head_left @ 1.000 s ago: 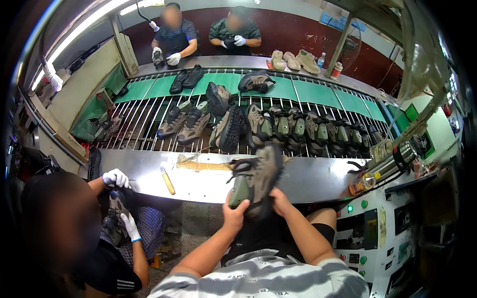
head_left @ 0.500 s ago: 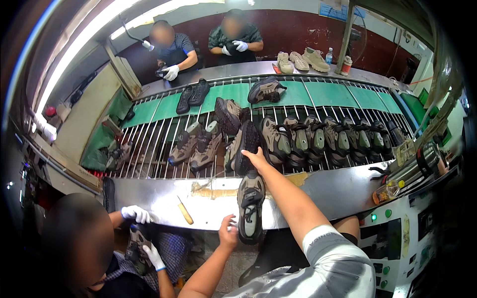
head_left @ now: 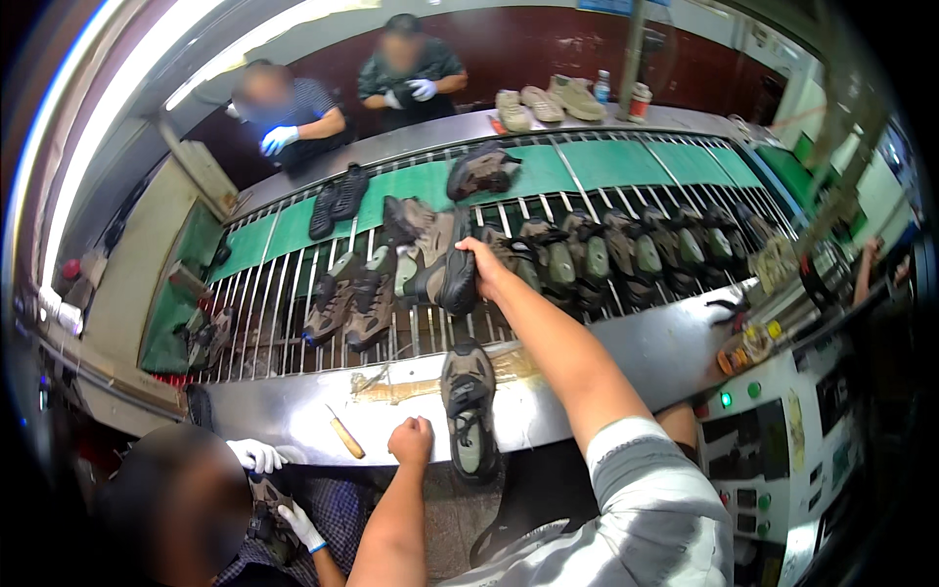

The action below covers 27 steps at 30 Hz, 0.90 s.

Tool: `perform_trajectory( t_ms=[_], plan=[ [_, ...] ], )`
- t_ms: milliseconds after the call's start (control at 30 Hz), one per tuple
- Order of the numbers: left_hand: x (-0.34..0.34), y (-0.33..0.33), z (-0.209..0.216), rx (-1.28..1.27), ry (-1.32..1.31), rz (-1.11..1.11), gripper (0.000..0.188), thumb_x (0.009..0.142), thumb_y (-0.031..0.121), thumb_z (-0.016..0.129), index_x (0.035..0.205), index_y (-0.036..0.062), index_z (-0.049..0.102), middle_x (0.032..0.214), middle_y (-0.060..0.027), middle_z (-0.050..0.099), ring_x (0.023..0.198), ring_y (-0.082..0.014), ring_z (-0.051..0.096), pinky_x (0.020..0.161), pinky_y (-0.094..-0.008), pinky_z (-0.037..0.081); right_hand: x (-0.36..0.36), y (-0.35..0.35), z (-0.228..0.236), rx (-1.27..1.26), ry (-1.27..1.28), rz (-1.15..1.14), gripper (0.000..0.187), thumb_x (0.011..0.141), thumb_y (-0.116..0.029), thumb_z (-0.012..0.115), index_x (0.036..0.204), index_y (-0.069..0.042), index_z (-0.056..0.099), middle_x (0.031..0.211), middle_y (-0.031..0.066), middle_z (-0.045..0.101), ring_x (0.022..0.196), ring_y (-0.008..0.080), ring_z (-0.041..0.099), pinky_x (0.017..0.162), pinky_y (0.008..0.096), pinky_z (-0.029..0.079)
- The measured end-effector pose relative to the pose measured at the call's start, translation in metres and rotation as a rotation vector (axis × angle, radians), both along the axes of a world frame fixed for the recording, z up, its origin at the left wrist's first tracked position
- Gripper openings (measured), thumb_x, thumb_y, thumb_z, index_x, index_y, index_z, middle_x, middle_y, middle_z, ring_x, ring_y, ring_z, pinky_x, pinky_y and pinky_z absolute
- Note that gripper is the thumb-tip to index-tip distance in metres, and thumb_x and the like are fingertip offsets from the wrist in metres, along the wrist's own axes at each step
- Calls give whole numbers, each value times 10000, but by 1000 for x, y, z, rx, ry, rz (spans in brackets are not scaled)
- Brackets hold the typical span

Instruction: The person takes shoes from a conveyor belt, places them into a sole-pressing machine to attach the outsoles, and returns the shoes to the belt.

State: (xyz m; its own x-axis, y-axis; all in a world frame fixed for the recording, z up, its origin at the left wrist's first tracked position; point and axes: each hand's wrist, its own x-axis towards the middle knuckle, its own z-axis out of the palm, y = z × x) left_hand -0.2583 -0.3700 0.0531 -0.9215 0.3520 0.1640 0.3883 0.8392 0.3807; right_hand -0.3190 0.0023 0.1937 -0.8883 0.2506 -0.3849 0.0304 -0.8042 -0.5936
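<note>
My right hand (head_left: pixel 481 264) grips a grey-brown sneaker (head_left: pixel 454 266) over the rail rack, its dark sole turned to the right. Below it, a second grey-brown sneaker (head_left: pixel 469 399) with black laces lies on the steel ledge, one end jutting past the near edge. Left of that sneaker, my left hand (head_left: pixel 411 441) is curled closed at the ledge's edge, apart from the shoe; nothing shows in its fingers. A wooden-handled tool (head_left: pixel 346 437) lies on the ledge to its left.
Sneakers line the metal rack (head_left: pixel 256 293), several in a row (head_left: pixel 592 259) on the right and a pair (head_left: pixel 347 303) on the left. Gloved co-workers sit across the rack, another (head_left: pixel 256 455) at near left holding a shoe. A control panel (head_left: pixel 773 460) stands at right.
My view has shifted. The sneaker in my right hand has risen a little and tilted, sole outward. My left hand's fingers have gone from spread to curled, and the hand is higher.
</note>
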Motion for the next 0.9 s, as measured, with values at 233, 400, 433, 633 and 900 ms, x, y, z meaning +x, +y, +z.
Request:
perform_trajectory(
  t_ms=[233,400,433,633,900],
  plan=[
    [6,24,-3,285,-108,51,292,835,282,554,690,37,620,653,-151,633,610,-326,587,626,-431,456,349,3,70,-214,363,-276,611,743,-355,578,1230,14,570,1033,181,666,898,301,650,833,424,532],
    [43,-12,-48,407,187,107,294,917,200,510,746,-38,538,652,-153,572,564,-277,401,567,-443,362,672,-48,43,19,440,-857,737,678,-270,591,1361,-19,472,1188,179,617,996,308,636,900,419,513],
    [73,-3,-43,389,290,81,294,917,199,511,744,-37,537,649,-152,570,562,-276,401,566,-442,362,741,-65,33,103,340,-1016,746,672,-261,593,1367,-23,468,1198,178,613,1001,308,634,903,419,512],
    [219,96,-44,366,65,-465,294,914,198,515,736,-36,529,633,-143,557,555,-267,402,558,-439,359,1012,-156,76,825,-468,-1779,891,576,-156,642,1432,-63,416,1242,157,592,993,298,634,867,402,520],
    [279,137,-58,82,-229,-601,294,911,195,521,726,-33,519,612,-131,540,545,-256,404,547,-434,356,1180,-88,161,786,-2140,-1368,1023,586,-372,745,1498,-242,299,1217,205,627,1090,358,623,905,415,488]
  ],
)
